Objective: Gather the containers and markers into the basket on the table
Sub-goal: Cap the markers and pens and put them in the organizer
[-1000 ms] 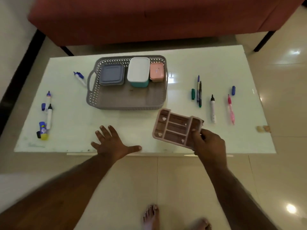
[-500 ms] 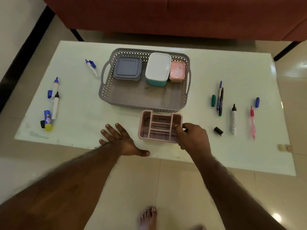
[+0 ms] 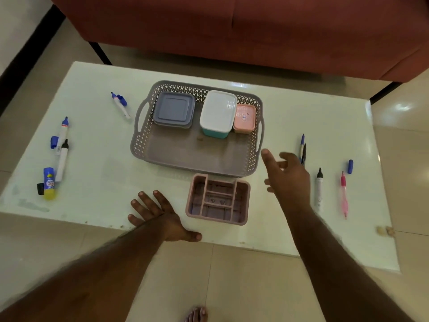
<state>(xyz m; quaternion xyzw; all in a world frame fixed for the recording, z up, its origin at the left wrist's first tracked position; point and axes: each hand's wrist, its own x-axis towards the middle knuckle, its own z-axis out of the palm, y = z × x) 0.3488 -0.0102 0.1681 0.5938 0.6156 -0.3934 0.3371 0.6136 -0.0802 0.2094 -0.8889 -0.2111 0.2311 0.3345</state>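
The table [image 3: 97, 173] carries all items; order runs left to right. Far left: a blue-capped white marker [image 3: 62, 133] and a black-tipped white marker [image 3: 62, 161] lie nearly parallel, with a loose blue cap [image 3: 53, 142] touching or just beside them; below them lies a blue-and-yellow glue stick [image 3: 49, 183] with a black cap [image 3: 40, 188] beside it. Farther back, a blue-tipped white marker [image 3: 120, 105] lies just left of the basket handle.

The left hand [image 3: 160, 214] rests flat on the near table edge; its fingers [image 3: 145, 201] are spread and straight, holding nothing.

The grey lattice basket [image 3: 251, 163] sits at table centre; along its far wall stand a grey lidded container [image 3: 174, 110], a white-lidded teal container [image 3: 218, 113] and a small pink container [image 3: 244, 118], the last two touching. The pink divided organiser [image 3: 218, 198] lies on the table just in front of the basket, outside it, between the two hands.

The right hand [image 3: 289, 177] hovers above the table, right of the basket; its fingers [image 3: 267, 159] are loosely extended and apart, gripping nothing. Just beyond it lie a blue pen [image 3: 301, 145] and a black pen [image 3: 304, 152], side by side. Farther right: a black-tipped white marker [image 3: 319, 189], a pink pen [image 3: 344, 194], and a loose blue cap [image 3: 350, 166] near the pen's far end.
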